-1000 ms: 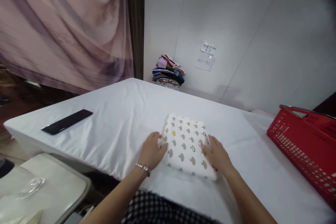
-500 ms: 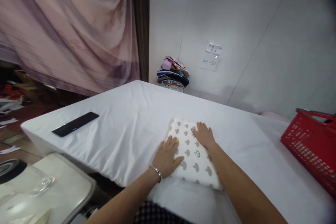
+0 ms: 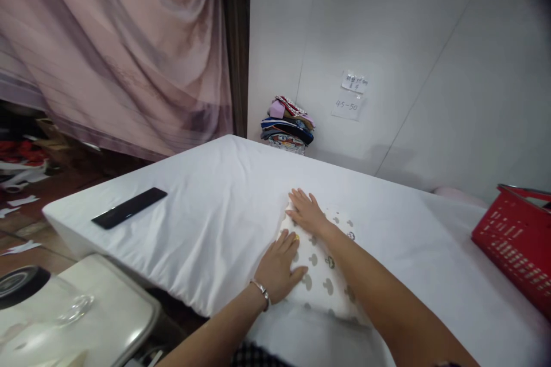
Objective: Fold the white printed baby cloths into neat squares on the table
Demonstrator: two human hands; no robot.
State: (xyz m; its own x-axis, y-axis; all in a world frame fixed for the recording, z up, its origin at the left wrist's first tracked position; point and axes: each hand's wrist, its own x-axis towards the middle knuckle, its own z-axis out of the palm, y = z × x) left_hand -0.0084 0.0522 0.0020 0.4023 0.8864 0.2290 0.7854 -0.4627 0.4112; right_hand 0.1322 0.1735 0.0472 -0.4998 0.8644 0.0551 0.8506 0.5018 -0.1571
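Note:
A folded white cloth (image 3: 316, 266) with a grey mushroom-like print lies on the white-covered table near its front edge. On the cloth's left side rests my left hand (image 3: 279, 269), palm down with fingers spread. A small yellow spot shows at its fingertips, and a bracelet circles the wrist. My right hand (image 3: 307, 215) lies flat across the far left corner of the cloth, fingers stretched out. The right forearm crosses over the cloth and hides part of it. Printed cloth also shows beyond that forearm, on the right.
A white sheet covers the table (image 3: 206, 212). A flat black object (image 3: 129, 207) lies at the left. The red basket (image 3: 514, 246) stands at the right edge. Folded fabrics (image 3: 287, 123) are stacked by the wall. At lower left is a pale machine (image 3: 103, 304).
My right hand has moved left, from the cloth's far right side to its far left corner. More print shows on the right. My left hand stays on the left edge.

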